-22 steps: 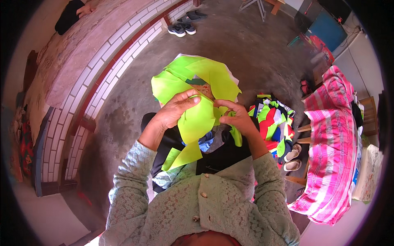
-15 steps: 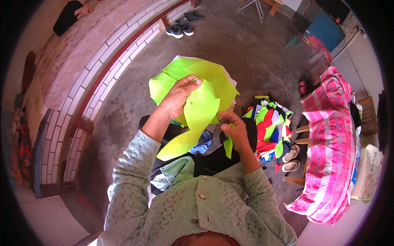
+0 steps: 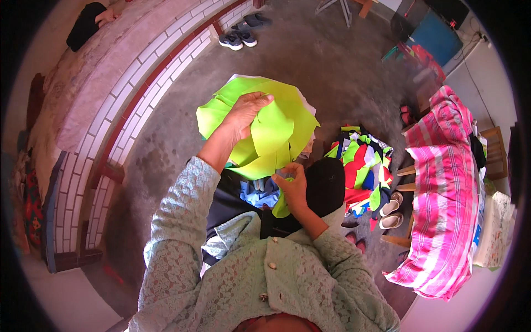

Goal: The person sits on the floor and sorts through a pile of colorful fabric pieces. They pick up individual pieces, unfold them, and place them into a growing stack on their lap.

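We see no real container near the hands; a pink striped bag (image 3: 448, 193) bulges at right, its contents hidden. Left hand (image 3: 246, 113) grips one bunch of neon green fabric pieces (image 3: 276, 130), held up over the lap at centre. Right hand (image 3: 293, 185) pinches the bunch's lower tail just below it. One multicoloured fabric pile (image 3: 362, 169) lies on the floor right of the hands. Far left, two pairs of dark shoes (image 3: 243, 30); near right, one white pair (image 3: 391, 210)
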Motion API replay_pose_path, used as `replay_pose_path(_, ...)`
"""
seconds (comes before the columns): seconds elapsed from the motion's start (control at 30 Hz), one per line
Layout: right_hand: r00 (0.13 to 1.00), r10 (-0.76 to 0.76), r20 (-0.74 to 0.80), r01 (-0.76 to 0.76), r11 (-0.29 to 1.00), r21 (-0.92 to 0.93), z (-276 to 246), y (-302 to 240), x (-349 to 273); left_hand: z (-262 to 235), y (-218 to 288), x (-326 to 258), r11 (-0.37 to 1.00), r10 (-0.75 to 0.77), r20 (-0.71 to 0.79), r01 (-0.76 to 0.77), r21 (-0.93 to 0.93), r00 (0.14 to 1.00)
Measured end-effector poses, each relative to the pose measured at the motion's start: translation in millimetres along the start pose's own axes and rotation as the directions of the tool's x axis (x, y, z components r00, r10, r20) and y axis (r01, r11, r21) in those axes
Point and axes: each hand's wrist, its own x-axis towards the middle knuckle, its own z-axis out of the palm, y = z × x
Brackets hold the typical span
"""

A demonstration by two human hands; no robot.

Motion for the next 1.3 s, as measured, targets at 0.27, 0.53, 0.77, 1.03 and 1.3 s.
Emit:
replay_pose_path(0.27, 0.969, 0.227, 0.092, -0.244, 0.935, 0.257, 3.6, 22.0, -6.0, -15.7, -2.0, 28.5, 0.987, 0.1, -0.218, -0.07, 0.144, 0.971)
replay_pose_path(0.53, 0.942, 0.31, 0.131, -0.336, 0.891, 0.306, 11.7, 30.2, -12.9, -43.8, -12.1, 52.6, 0.966, 0.16, -0.216, -0.108, 0.235, 0.963)
replay_pose_path(0.77, 0.98, 0.186, 0.076, -0.198, 0.952, 0.234, 21.2, 55.4, -8.2, -58.9, -14.8, 62.8, 0.96, 0.097, -0.151, -0.053, 0.275, 0.984)
replay_pose_path(1.03, 0.987, -0.06, 0.151, 0.071, 0.995, -0.069, -3.0, 10.1, -12.0, -63.0, 7.3, 49.5, 0.946, -0.035, -0.051, 0.049, 0.32, 0.998)
replay_pose_path(1.3, 0.952, 0.047, 0.301, -0.126, 0.961, 0.248, -39.7, -82.9, 15.7, -80.4, 4.7, 63.6, 0.977, -0.036, -0.174, 0.071, 0.202, 0.984)
